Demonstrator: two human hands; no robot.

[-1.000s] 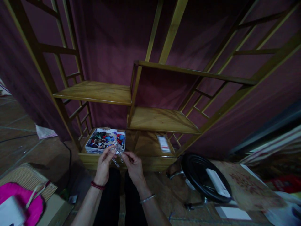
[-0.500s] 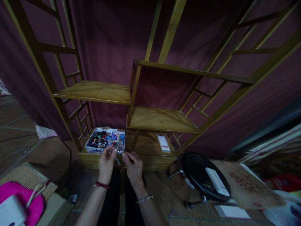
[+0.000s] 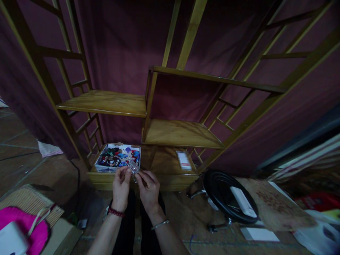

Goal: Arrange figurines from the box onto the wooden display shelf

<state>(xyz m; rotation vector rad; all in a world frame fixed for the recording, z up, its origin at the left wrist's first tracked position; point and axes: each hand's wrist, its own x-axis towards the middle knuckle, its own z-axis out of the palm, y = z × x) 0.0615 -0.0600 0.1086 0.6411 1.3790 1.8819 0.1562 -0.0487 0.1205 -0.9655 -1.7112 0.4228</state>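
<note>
You had the trinket (image 3: 133, 165) up in front of you, between your two hands, just before the near right corner of the box (image 3: 106, 169). Your left hand (image 3: 121, 189) pinched it between thumb and fingertips, and your right hand (image 3: 149, 190) had its fingertips closed on the lower part. The step in hand looked like sorting out or adjusting this small piece by feel; the next move seemed to call for a light, two-sided pinch and small turns of the fingers, since something so slight could slip.

The trinket was clear and glinting, with an irregular, lumpy outline; whether glass or plastic, the view did not settle. The box was low, oblong and open, seemingly card, with pale walls, and held a jumble of small pieces (image 3: 114, 157) in red, blue and dark green. It sat on the bottom shelf (image 3: 166, 165), smooth, glossy wood with visible grain. Behind the frame hung a plum curtain (image 3: 119, 53), soft and folded.
</note>
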